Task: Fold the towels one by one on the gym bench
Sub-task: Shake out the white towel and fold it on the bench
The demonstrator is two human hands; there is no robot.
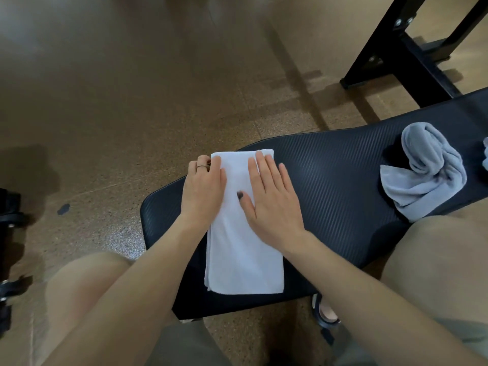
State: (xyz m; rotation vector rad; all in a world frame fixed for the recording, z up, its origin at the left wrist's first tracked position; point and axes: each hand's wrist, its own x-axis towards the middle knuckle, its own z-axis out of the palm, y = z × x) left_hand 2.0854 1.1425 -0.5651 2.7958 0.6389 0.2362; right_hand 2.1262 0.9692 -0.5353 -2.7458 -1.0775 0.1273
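Forearms reach out; fingers (266,167) flat atop white towel (244,260).

Bare forearms; ring (202,166) on left hand (203,191); khaki shorts (435,262).

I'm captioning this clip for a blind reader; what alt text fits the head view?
Both hands press flat on a white towel folded into a strip across a black gym bench, left hand and right hand. A crumpled grey towel lies further right.
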